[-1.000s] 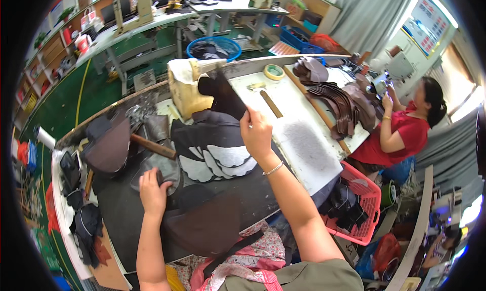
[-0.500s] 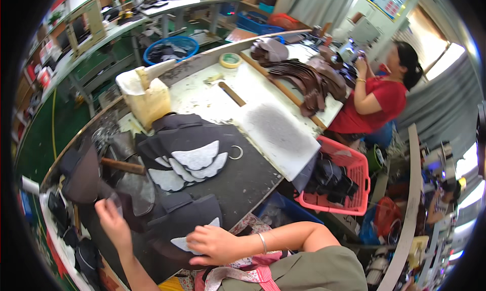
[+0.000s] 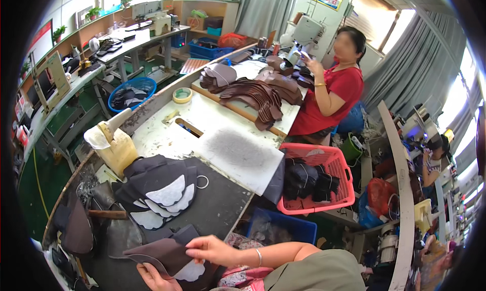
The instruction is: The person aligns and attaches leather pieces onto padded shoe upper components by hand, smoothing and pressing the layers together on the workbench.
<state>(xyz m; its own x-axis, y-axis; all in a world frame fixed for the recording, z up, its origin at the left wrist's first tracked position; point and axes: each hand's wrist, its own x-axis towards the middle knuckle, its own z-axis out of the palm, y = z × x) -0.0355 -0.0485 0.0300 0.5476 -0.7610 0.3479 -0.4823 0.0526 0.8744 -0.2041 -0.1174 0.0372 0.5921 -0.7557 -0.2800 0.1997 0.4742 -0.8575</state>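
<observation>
My left hand (image 3: 156, 277) is closed on the lower edge of a dark brown flat piece (image 3: 159, 255), perhaps leather, raised and tilted near the bench's front edge. At its right edge my right hand (image 3: 215, 250) pinches, thumb and forefinger together. Below both hands lies a dark piece with a light grey patch (image 3: 191, 272), partly covered by the brown one. Farther off, several dark pieces with light grey curved patches (image 3: 164, 196) lie fanned on the black mat (image 3: 223, 189). More dark brown pieces (image 3: 78, 230) rest at the left.
A wooden handle (image 3: 108, 214) lies left of the fanned pieces; a yellowish plastic container (image 3: 117, 151) stands behind them. A metal ring (image 3: 202, 182) and tape roll (image 3: 182, 95) are on the bench. A pink basket (image 3: 316, 207) stands right. A person in red (image 3: 329, 96) works beyond brown stacked pieces (image 3: 253, 98).
My left hand has moved right and nearer, bringing the dark brown piece over the patched one. My right hand has lifted from the grey patch and now pinches. The view has shifted.
</observation>
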